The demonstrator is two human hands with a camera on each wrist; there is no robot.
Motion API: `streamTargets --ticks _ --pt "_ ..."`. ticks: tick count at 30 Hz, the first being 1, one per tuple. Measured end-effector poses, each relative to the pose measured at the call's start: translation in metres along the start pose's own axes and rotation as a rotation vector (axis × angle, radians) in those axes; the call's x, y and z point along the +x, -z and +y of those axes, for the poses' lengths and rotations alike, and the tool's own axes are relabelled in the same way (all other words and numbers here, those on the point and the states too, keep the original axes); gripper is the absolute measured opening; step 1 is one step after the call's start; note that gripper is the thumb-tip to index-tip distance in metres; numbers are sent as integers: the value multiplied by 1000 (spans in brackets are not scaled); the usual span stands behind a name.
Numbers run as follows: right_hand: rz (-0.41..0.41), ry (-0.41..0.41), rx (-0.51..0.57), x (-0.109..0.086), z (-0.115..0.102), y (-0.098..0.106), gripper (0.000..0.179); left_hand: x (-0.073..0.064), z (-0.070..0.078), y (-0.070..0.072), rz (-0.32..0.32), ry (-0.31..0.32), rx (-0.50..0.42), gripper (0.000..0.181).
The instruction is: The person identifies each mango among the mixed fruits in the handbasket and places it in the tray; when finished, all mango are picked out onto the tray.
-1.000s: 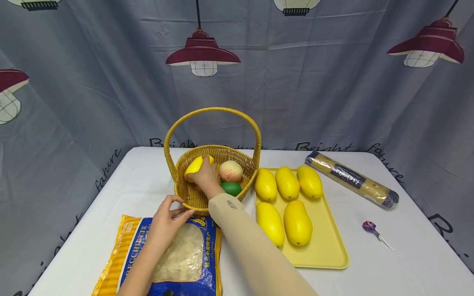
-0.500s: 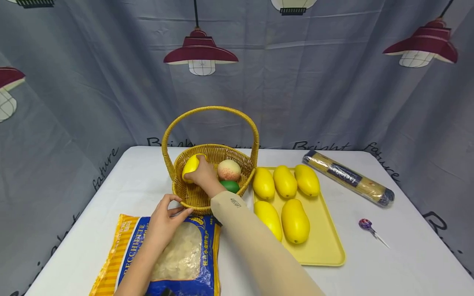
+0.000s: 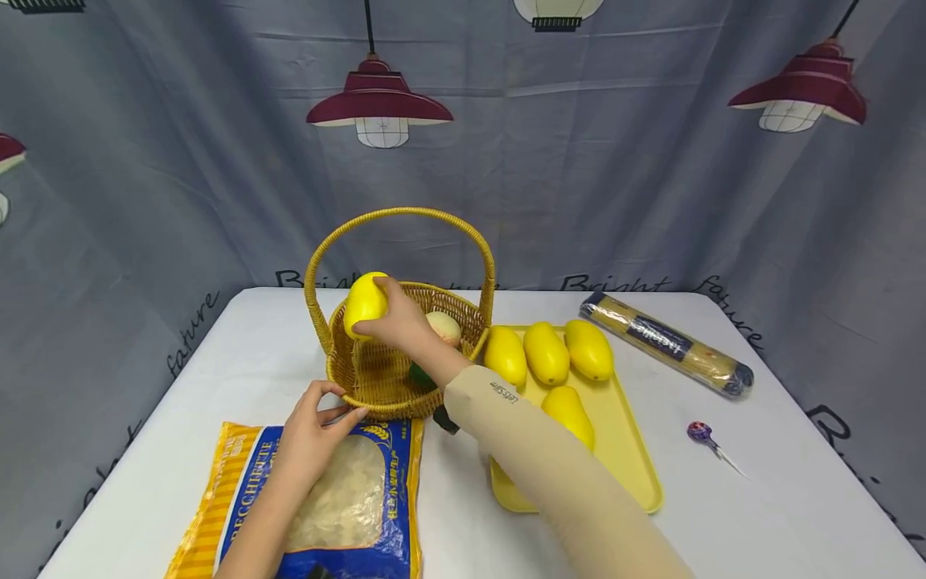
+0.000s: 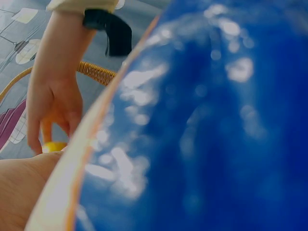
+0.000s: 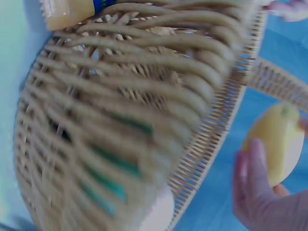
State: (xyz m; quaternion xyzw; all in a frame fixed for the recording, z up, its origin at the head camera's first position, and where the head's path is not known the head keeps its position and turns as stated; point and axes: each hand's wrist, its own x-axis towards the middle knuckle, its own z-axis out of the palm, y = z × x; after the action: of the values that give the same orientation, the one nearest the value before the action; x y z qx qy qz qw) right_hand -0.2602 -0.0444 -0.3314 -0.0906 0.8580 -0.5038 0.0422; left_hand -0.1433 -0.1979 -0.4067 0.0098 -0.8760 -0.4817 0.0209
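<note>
In the head view my right hand (image 3: 402, 318) grips a yellow mango (image 3: 365, 304), upright at the left of the wicker basket (image 3: 382, 376) and above its floor. The right wrist view shows fingers and thumb on both sides of this mango (image 5: 272, 139). A peach (image 3: 444, 326) and a dark green fruit (image 3: 421, 376), partly hidden by my right arm, lie inside. With thumb and fingers, my left hand (image 3: 313, 426) holds the basket's front left rim. Beneath that forearm lies a blue and yellow pasta bag (image 3: 347, 498), which fills much of the left wrist view.
Right of the basket, a yellow tray (image 3: 625, 458) bears several yellow mangoes (image 3: 546, 354), one hidden behind my sleeve. A spaghetti pack (image 3: 665, 344) lies at the back right, with a lollipop (image 3: 702, 434) in front of it. The basket's tall handle (image 3: 401, 212) arches over its opening.
My right hand has lifted the mango from the basket's floor and turned it more upright. My left hand stays at the rim. The head view has shifted slightly right.
</note>
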Motion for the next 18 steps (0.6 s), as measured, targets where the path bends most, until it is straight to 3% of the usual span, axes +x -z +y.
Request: streamTargets --ticks 5,10,18 --pt "27 -1 109 -10 1 22 66 2 0 -1 -9 -14 -7 45" --pt "-36 -29 -32 -11 11 25 71 0 0 -1 -8 -16 10 47" --pt "-76 -70 -181 -2 22 2 82 -1 -2 1 -15 -17 -29 46"
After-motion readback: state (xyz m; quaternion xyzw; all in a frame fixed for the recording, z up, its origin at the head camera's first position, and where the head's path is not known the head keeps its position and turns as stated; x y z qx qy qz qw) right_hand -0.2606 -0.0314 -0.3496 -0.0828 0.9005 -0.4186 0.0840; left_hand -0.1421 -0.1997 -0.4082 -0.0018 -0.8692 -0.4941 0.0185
